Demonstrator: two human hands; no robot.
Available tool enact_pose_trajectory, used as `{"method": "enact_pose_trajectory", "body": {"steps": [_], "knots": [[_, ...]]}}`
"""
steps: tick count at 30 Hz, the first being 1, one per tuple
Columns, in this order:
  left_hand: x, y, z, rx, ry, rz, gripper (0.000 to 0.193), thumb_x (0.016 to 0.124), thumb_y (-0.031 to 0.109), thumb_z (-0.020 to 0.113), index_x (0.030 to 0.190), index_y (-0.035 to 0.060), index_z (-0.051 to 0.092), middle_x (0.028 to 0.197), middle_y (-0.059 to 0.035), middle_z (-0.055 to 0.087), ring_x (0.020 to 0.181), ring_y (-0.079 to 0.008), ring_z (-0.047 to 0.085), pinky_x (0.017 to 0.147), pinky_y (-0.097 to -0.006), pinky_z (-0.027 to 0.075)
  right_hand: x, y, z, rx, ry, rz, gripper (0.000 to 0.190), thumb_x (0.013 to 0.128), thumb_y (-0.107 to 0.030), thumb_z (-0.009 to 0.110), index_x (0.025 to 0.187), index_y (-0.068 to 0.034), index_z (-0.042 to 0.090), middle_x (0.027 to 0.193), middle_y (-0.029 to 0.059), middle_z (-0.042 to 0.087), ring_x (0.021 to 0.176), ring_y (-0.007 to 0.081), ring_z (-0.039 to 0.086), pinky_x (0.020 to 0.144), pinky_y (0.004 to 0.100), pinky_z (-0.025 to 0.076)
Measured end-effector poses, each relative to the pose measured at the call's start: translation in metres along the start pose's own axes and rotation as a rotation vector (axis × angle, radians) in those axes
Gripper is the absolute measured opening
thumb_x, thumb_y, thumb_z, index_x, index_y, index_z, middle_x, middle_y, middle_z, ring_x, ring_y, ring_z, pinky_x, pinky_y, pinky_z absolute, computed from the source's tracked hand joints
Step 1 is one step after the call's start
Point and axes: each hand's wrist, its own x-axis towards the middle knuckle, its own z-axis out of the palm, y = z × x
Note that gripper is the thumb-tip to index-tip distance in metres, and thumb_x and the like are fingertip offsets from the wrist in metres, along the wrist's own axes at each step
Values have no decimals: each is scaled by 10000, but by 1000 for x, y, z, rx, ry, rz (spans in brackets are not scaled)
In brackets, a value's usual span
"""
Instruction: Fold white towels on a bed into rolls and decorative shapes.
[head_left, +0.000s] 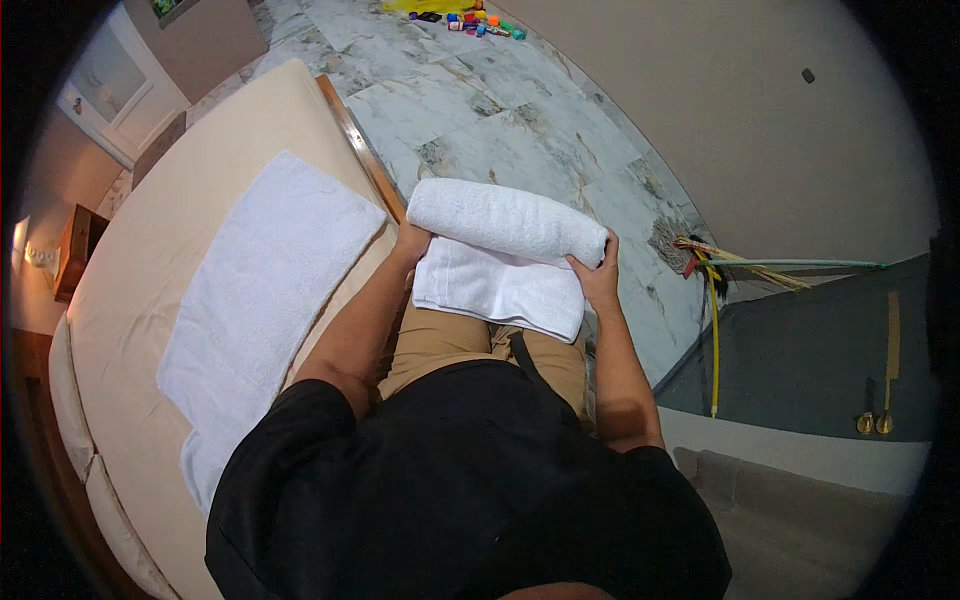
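A white terry towel, its far part rolled into a thick cylinder and its near part hanging flat, lies across the upper legs in tan trousers. My left hand grips the left end of the roll, with most of its fingers hidden behind the towel. At the right end, my right hand holds the roll with the thumb on the near side and the fingers round the far side. Another white towel is spread on the bed to the left, one corner of it bent.
The bed with a cream sheet and wooden side rail fills the left. A mop and other long-handled tools stand by the wall at right. Small colourful items lie on the marble-patterned floor at the top.
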Motion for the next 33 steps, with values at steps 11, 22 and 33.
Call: {"method": "enact_pose_trajectory", "body": {"steps": [11, 22, 33], "knots": [[-50, 71, -39, -549, -588, -304, 507, 817, 142, 629, 1264, 25, 422, 1176, -110, 542, 1101, -199, 505, 950, -321, 399, -44, -17, 4, 83, 158, -42, 766, 643, 50, 741, 1270, -92, 325, 1211, 99, 462, 1107, 214, 480, 934, 339, 404], [-89, 120, -48, -833, -415, -536, 225, 875, 160, 520, 1021, -7, 560, 817, -51, 620, 606, -112, 581, 466, -222, 462, -16, -67, -26, 81, 51, -333, 683, 536, -5, 822, 1111, -114, 471, 1243, 114, 450, 1132, 230, 473, 931, 325, 423], [-130, 58, -78, -340, -470, -621, 557, 783, 164, 653, 1250, -10, 405, 1015, -119, 581, 856, -211, 577, 804, -326, 464, -76, -30, -16, -276, -151, -488, 641, 548, -77, 834, 1047, -152, 438, 1210, 151, 472, 1128, 313, 469, 927, 401, 408]]}}
